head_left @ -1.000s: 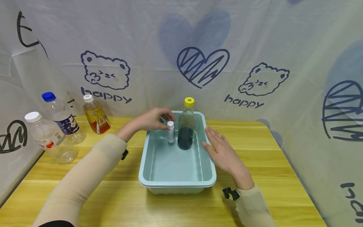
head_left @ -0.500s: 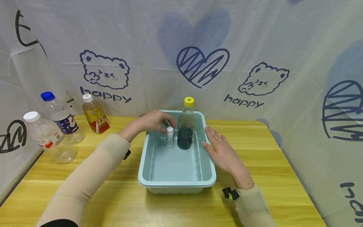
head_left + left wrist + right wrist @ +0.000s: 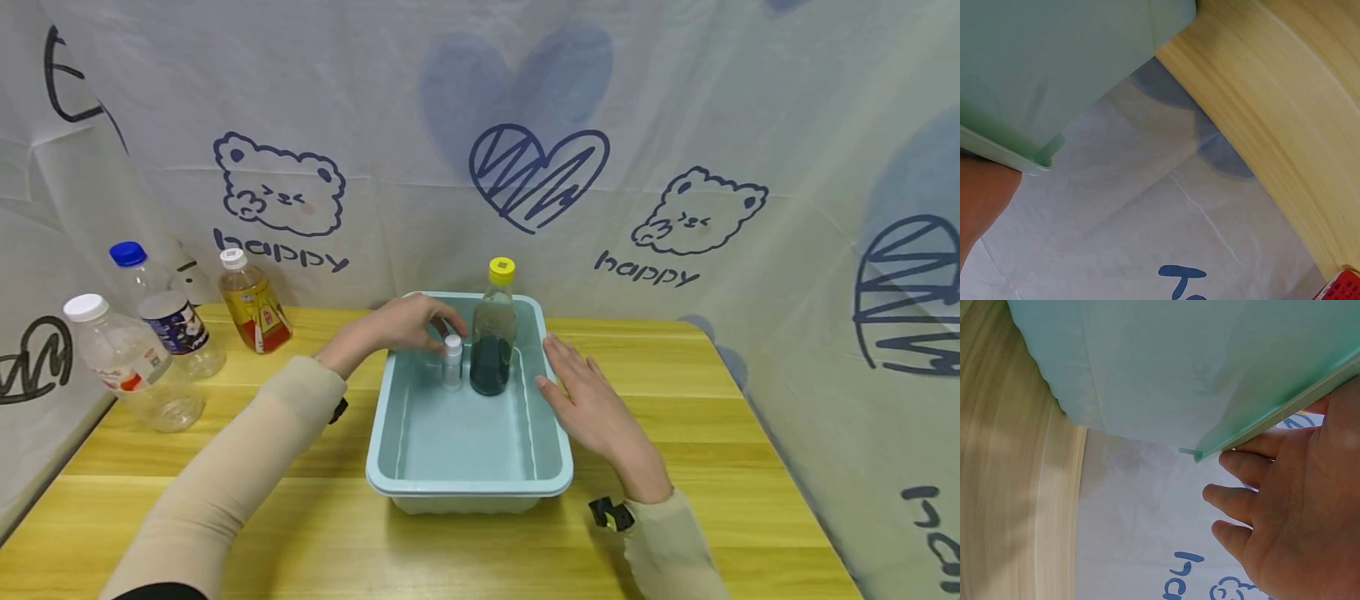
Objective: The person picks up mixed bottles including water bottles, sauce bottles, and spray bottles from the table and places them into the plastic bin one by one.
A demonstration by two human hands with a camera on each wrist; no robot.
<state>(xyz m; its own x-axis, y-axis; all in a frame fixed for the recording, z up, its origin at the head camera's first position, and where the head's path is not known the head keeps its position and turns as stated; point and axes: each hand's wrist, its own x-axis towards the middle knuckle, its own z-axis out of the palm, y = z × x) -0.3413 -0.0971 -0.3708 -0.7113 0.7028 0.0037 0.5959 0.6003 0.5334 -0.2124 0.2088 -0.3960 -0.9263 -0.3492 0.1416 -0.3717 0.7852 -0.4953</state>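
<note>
1. The fingers of my left hand [image 3: 411,322] are bent, thumb and forefinger pinching near the white cap of a small bottle [image 3: 452,371].
2. The small bottle hangs or stands upright directly under those fingertips, inside a pale blue tub [image 3: 468,485]; I cannot tell whether its base touches the floor.
3. Just right of my left fingertips, a yellow-capped bottle [image 3: 491,362] stands upright in the tub, dark liquid filling its lower part.
4. My right hand [image 3: 592,412] has its fingers straight and slightly apart, the thumb set away from the others. They lie along the tub's right rim, and the right wrist view shows one fingertip against that rim.
5. Well to the left of my left fingers, outside the tub, stand an amber bottle [image 3: 255,312], a blue-capped bottle [image 3: 178,325] and a large clear bottle [image 3: 138,367] with a white cap.
6. Beneath both hands, the tub rests on a wooden table [image 3: 705,467].
7. Beyond my fingertips hangs a pale cloth [image 3: 405,83] printed with hearts, bears and "happy".
</note>
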